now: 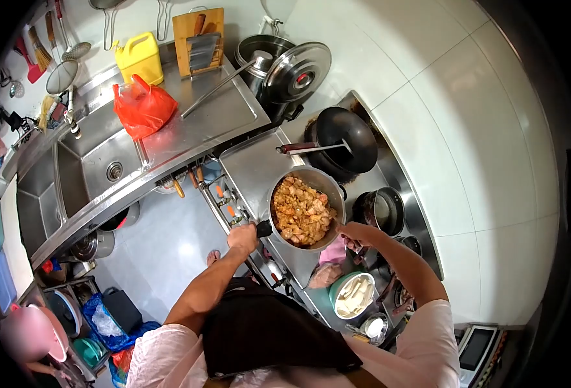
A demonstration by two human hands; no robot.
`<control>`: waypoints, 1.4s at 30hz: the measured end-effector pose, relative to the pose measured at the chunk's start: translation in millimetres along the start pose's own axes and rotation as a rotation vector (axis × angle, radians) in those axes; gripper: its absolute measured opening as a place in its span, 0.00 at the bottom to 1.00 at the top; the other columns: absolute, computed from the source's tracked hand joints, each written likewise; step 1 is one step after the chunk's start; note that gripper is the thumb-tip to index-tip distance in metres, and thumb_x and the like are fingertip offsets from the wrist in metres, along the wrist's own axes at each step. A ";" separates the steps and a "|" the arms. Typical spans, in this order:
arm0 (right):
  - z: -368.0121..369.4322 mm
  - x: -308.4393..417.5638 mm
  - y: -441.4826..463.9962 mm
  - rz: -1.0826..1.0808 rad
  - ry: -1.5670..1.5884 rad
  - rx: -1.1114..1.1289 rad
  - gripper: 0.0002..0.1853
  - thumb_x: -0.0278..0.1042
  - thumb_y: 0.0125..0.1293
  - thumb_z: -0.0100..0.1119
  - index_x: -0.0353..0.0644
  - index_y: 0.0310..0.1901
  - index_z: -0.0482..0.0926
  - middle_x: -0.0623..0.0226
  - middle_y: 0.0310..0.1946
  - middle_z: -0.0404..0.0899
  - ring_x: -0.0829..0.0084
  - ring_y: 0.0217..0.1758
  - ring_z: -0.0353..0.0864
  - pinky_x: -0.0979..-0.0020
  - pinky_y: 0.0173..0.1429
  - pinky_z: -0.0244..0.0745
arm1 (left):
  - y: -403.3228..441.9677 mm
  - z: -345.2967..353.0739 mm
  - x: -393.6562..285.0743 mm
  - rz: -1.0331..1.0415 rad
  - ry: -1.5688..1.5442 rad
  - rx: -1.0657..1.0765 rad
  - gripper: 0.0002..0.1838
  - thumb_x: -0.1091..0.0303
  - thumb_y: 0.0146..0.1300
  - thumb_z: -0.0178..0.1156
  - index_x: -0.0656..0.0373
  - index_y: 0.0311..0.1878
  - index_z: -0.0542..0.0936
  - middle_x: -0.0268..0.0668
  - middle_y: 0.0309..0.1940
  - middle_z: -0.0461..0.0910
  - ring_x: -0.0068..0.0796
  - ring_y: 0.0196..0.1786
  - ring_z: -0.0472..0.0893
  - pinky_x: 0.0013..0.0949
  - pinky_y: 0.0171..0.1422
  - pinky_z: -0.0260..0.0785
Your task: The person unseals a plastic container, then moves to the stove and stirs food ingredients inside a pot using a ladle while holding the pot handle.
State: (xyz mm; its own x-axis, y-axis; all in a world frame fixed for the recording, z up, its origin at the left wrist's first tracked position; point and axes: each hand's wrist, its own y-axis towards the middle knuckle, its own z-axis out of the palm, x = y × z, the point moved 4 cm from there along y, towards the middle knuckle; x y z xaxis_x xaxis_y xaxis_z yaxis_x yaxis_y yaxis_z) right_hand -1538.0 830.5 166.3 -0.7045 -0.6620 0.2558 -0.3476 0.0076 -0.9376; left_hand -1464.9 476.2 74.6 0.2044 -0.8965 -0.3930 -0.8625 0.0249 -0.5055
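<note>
A round metal pot full of chopped, sauce-coated meat is in front of me over the stainless counter. My left hand is wrapped round its black handle. On the opposite side, my right hand is closed at the pot's near right edge, some fingers hidden. Just below that hand lie a pink cloth and a brownish bundle. A pale green bowl of white strips stands nearer to me.
Beyond the pot, a black wok holds a long-handled utensil. To its right is a dark pot. A red plastic bag and yellow jug stand by the sink. At lower left, another person's hand shows beside pink basins.
</note>
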 end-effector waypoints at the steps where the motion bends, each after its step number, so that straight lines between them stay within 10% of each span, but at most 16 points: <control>1: 0.2 -0.4 -1.3 0.017 0.040 0.033 0.21 0.44 0.72 0.54 0.37 0.24 0.72 0.62 0.20 0.75 0.71 0.15 0.71 0.65 0.19 0.68 | -1.6 -1.7 -1.7 -0.001 -0.004 0.011 0.15 0.67 0.62 0.59 0.59 0.50 0.82 0.46 0.48 0.85 0.47 0.51 0.85 0.44 0.52 0.79; 12: 53.7 -33.5 -36.9 -0.263 -0.529 -0.171 0.14 0.32 0.59 0.61 0.26 0.26 0.77 0.47 0.24 0.82 0.58 0.15 0.79 0.62 0.20 0.73 | 0.1 0.2 -0.2 0.036 -0.003 -0.006 0.14 0.69 0.63 0.56 0.61 0.49 0.81 0.49 0.43 0.85 0.49 0.46 0.86 0.46 0.49 0.80; 16: 81.9 -21.0 -99.7 -0.226 -0.366 -0.363 0.23 0.39 0.63 0.57 0.22 0.47 0.70 0.42 0.34 0.83 0.48 0.28 0.85 0.53 0.34 0.79 | -3.9 -5.6 -2.7 0.020 0.028 -0.022 0.13 0.66 0.62 0.58 0.59 0.47 0.83 0.45 0.44 0.87 0.45 0.48 0.87 0.43 0.50 0.80; 21: 62.1 -23.9 -92.2 -0.339 -0.655 -0.620 0.20 0.38 0.63 0.57 0.31 0.49 0.70 0.33 0.38 0.81 0.38 0.45 0.82 0.43 0.54 0.74 | 0.0 0.2 -0.9 0.028 0.026 -0.020 0.13 0.67 0.62 0.57 0.59 0.47 0.82 0.47 0.43 0.86 0.46 0.47 0.87 0.43 0.50 0.80; 34: 41.0 19.5 2.2 -0.237 -1.166 -0.772 0.22 0.33 0.63 0.59 0.30 0.55 0.72 0.49 0.36 0.86 0.52 0.39 0.89 0.57 0.39 0.84 | 3.8 9.4 5.4 0.029 -0.028 -0.007 0.14 0.69 0.63 0.58 0.59 0.51 0.82 0.47 0.48 0.85 0.48 0.50 0.86 0.44 0.51 0.80; 37: 11.6 1.1 20.2 -0.378 -1.307 -0.682 0.14 0.30 0.62 0.58 0.29 0.46 0.81 0.53 0.30 0.86 0.56 0.34 0.90 0.59 0.35 0.84 | -3.0 -3.5 -1.5 -0.006 -0.026 0.011 0.13 0.68 0.63 0.59 0.58 0.49 0.83 0.45 0.46 0.86 0.46 0.49 0.87 0.43 0.51 0.80; 42: 13.8 36.7 -27.8 0.115 -1.016 -0.197 0.16 0.27 0.62 0.53 0.35 0.16 0.79 0.60 0.14 0.78 0.64 0.19 0.83 0.61 0.25 0.81 | -6.7 -11.0 -5.1 -0.014 -0.012 0.029 0.12 0.68 0.63 0.59 0.58 0.47 0.85 0.45 0.46 0.86 0.45 0.49 0.87 0.41 0.52 0.80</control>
State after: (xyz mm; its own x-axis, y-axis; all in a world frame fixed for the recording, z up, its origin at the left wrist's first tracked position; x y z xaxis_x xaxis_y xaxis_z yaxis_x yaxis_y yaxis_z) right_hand -1545.7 795.6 198.5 0.0821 -0.9681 -0.2369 -0.4704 0.1719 -0.8655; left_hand -1465.3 475.8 88.5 0.2224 -0.8914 -0.3949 -0.8456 0.0252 -0.5333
